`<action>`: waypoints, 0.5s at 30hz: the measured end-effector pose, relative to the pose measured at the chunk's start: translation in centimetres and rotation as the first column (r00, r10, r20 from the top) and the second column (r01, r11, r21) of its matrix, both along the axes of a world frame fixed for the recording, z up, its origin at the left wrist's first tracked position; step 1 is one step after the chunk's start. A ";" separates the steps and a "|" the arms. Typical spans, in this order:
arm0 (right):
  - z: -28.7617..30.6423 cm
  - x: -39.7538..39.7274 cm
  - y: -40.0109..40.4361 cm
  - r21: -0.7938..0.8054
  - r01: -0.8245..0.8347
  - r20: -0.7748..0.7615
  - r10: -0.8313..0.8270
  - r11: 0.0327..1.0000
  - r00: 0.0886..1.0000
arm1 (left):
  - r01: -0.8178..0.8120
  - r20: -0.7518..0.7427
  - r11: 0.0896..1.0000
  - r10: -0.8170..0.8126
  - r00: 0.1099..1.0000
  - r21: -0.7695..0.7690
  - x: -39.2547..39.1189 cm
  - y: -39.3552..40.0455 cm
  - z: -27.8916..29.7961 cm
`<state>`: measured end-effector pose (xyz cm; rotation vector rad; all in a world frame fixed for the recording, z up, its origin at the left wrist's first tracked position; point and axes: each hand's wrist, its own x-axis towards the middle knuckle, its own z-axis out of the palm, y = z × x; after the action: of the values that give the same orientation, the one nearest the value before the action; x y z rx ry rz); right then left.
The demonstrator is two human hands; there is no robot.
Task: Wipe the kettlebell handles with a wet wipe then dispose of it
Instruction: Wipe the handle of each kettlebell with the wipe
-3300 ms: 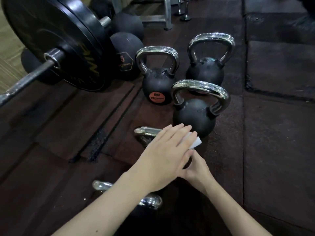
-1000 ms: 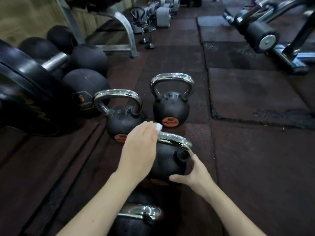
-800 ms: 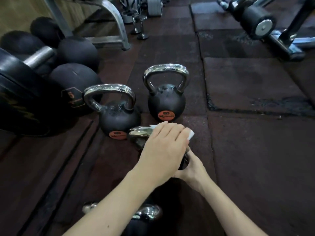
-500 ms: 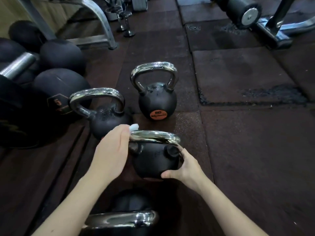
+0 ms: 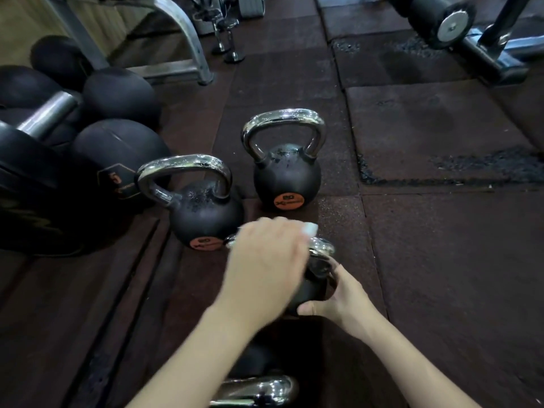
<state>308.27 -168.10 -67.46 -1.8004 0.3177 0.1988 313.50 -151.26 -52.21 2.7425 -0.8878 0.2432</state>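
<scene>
Wiping a kettlebell handle

My left hand [image 5: 265, 260] presses the wipe [image 5: 310, 230] over the handle [image 5: 322, 248]; my right hand [image 5: 343, 295] grips the kettlebell [image 5: 312, 287] just beside it.

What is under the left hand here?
Under the left hand lies the chrome handle of a black kettlebell, a white wet wipe poking out at the fingertips. The handle's middle and most of the wipe are covered.
</scene>
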 end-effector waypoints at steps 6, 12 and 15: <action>1.8 -0.3 0.0 -0.028 -0.023 -0.024 0.022 0.999 0.999 | -0.471 -0.559 0.770 0.182 0.809 -0.430 2.3 5.7 -1.0; 2.1 -0.1 0.0 -0.056 -0.024 -0.030 0.022 0.998 0.999 | -0.186 0.002 0.980 0.187 0.982 -0.071 0.7 0.7 -0.8; 2.2 0.0 0.2 -0.083 -0.024 -0.020 0.022 0.996 1.000 | -0.013 0.073 0.999 0.016 0.997 -0.037 -0.6 -1.9 -0.8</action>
<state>308.30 -167.87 -65.26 -1.8862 0.3230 0.2218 312.85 -153.16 -53.04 2.7230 -0.8730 0.3614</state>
